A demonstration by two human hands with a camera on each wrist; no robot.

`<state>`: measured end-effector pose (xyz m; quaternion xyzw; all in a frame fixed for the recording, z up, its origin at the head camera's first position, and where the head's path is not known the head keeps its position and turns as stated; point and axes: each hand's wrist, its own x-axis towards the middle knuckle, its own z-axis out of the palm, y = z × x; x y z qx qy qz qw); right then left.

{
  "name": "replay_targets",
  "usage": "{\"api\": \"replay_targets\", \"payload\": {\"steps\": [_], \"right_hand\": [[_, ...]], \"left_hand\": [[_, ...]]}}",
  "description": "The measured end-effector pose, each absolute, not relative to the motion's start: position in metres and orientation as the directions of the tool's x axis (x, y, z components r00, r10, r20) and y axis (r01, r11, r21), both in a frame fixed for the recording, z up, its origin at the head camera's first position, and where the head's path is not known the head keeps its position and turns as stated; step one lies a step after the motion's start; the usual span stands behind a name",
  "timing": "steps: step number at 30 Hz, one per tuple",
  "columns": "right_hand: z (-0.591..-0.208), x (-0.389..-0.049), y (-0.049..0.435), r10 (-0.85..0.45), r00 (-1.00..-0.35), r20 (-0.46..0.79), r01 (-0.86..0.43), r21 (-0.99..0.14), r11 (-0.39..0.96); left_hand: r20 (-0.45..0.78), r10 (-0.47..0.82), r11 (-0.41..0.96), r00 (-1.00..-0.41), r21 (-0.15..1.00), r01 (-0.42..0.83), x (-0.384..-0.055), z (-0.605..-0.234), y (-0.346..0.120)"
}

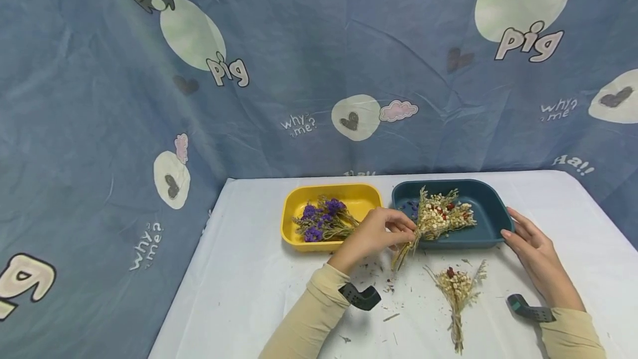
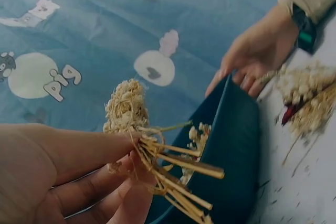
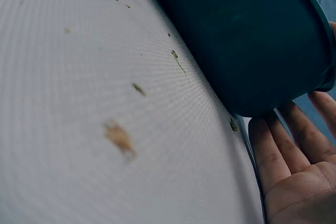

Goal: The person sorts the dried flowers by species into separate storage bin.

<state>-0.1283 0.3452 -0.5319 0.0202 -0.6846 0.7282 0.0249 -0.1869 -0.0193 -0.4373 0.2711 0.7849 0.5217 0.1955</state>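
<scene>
My left hand (image 1: 381,231) pinches the tied stems of a dried flower bunch (image 1: 438,212), cream with red bits, between thumb and fingers. The stem ends (image 2: 181,169) stick out past the fingertips, and the flower heads lie over the dark teal tray (image 1: 485,198). My right hand (image 1: 538,256) holds that tray by its right end, the thumb up at the rim and the other fingers against the outer wall (image 3: 241,45). Purple flowers (image 1: 412,208) show inside the tray's left part, partly hidden behind the bunch.
Left of the teal tray stands a yellow tray (image 1: 286,220) holding a bunch of purple flowers (image 1: 324,218). A smaller tied dried bunch (image 1: 457,292) lies on the white table (image 1: 239,281) in front. Plant crumbs and stem bits (image 1: 391,317) are scattered nearby. A blue printed cloth (image 1: 299,32) hangs behind.
</scene>
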Motion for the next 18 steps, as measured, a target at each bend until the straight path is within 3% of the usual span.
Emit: {"api": "replay_targets", "payload": {"steps": [9,18], "right_hand": [[-0.531,-0.128,0.347,0.018,-0.998,0.053,-0.054,-0.997,-0.048],[-0.531,-0.128,0.344,0.015,-0.997,0.069,-0.070,-0.996,-0.056]], "left_hand": [[-0.023,0.579,0.404,-0.815,0.876,0.262,-0.209,-0.429,-0.003],[-0.025,0.578,0.511,-0.816,0.790,0.338,-0.223,-0.427,0.020]]}}
